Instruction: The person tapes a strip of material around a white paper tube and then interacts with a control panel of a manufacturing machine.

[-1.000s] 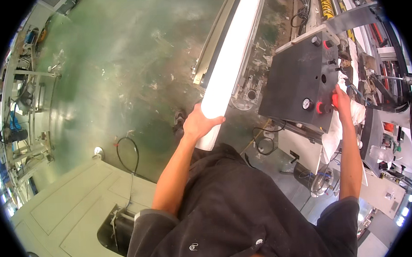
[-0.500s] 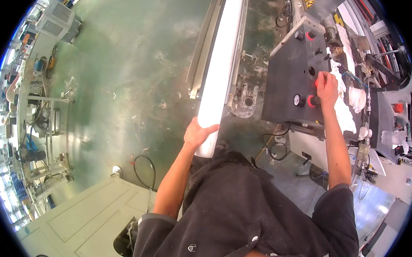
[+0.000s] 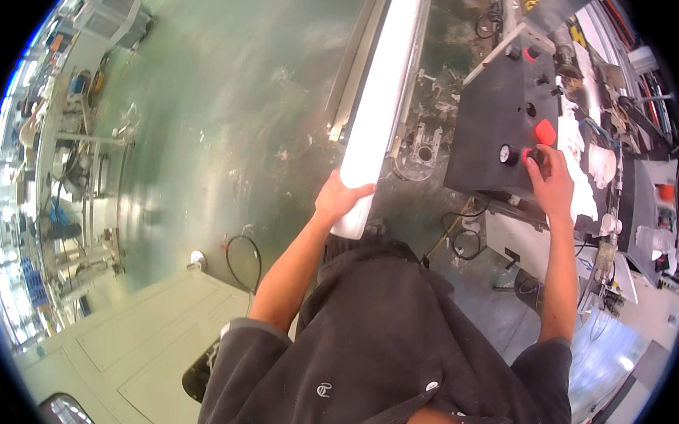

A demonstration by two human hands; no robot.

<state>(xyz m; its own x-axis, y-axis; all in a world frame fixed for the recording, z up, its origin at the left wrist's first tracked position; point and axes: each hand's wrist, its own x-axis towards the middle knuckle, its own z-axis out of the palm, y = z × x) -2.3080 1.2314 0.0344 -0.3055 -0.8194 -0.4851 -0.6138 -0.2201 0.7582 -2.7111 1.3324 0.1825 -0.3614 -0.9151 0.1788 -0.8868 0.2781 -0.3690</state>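
Note:
A long white roll [image 3: 384, 96] runs from the top of the view down toward my body. My left hand [image 3: 341, 197] is wrapped over its near end, with the thumb lying across the top. Off to the right stands a dark grey control panel [image 3: 483, 122]. On it, my right hand [image 3: 553, 181] has thumb and fingers around a black knob with a red collar [image 3: 529, 157]; the fingers partly hide it. Just beyond that hand is a red button [image 3: 545, 132], and to its left sits a round pressure gauge [image 3: 507, 154].
Metal rails [image 3: 357, 63] flank the roll. A machine with white crumpled sheeting [image 3: 583, 182] stands right of the panel. At lower left is a pale cabinet [image 3: 148, 349] with a looped black cable [image 3: 243, 262] beside it. A cluttered bench [image 3: 86, 140] lines the far left.
My right hand has come off the red button and moved nearer, onto the black knob beside the gauge. My left hand stays on the roll. The whole view has shifted slightly.

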